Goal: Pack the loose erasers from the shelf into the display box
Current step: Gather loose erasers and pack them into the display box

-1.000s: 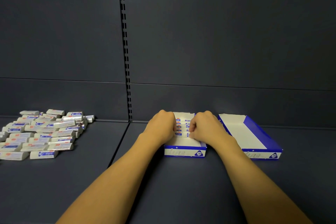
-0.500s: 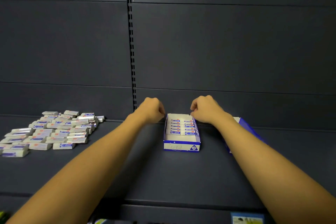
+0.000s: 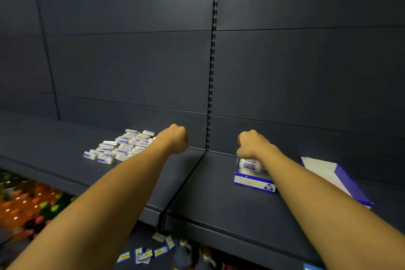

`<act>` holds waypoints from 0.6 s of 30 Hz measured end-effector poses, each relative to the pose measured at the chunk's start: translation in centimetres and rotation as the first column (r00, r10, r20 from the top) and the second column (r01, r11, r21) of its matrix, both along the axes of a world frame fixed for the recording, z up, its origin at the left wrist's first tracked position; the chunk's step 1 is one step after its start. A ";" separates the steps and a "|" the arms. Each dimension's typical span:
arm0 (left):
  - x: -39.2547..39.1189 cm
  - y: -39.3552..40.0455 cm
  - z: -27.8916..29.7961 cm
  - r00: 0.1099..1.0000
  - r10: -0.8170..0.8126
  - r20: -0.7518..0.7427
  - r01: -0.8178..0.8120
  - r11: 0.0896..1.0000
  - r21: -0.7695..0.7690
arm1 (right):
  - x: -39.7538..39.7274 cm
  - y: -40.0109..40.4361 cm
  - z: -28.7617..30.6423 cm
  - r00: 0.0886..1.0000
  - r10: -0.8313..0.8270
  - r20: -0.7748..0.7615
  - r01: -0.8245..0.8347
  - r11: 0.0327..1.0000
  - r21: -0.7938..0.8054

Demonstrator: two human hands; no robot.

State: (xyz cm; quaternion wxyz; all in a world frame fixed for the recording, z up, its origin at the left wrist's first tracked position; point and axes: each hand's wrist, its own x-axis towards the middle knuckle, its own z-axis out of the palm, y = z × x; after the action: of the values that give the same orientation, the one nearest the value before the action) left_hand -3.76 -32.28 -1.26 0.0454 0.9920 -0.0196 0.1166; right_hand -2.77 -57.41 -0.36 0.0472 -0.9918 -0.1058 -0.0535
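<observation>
A heap of loose white erasers [image 3: 119, 148] with blue and red labels lies on the dark shelf at the left. The blue and white display box [image 3: 254, 181] stands right of the shelf joint, with rows of erasers inside. My left hand [image 3: 175, 139] hovers as a curled fist between the heap and the box, just right of the heap, with nothing visible in it. My right hand [image 3: 252, 144] is curled over the box's rear end. Its fingers are hidden, and my right forearm covers the box's right side.
A second blue and white box part [image 3: 337, 178] lies open to the right of the display box. A slotted upright [image 3: 211, 94] runs up the back wall. Below the shelf edge [image 3: 219, 229] are price tags [image 3: 151, 252] and blurred colourful bottles [image 3: 26, 204].
My left hand has left the box and moved left towards the heap of erasers. My right hand stays at the box's rear. The view has swung left and down.
</observation>
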 end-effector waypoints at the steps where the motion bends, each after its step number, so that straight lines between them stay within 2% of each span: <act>1: -0.5 0.6 0.1 1.000 0.017 0.012 -0.017 1.000 0.006 | -0.2 0.8 0.2 1.000 0.010 -0.007 -0.011 1.000 -0.004; 10: -4.8 8.0 1.7 0.993 0.098 0.065 -0.100 0.994 0.032 | -3.0 8.5 1.8 0.997 0.079 0.001 -0.079 0.997 0.006; 18: -7.1 16.0 1.8 0.996 0.076 0.050 -0.078 0.996 0.051 | -5.4 16.1 2.1 0.997 0.072 0.017 -0.073 0.997 0.016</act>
State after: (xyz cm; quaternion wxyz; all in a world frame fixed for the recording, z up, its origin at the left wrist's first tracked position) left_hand -10.89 -16.26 0.53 0.0139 0.9898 0.0146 0.1413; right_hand -8.14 -41.32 1.71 0.0564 -0.9864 -0.1417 -0.0607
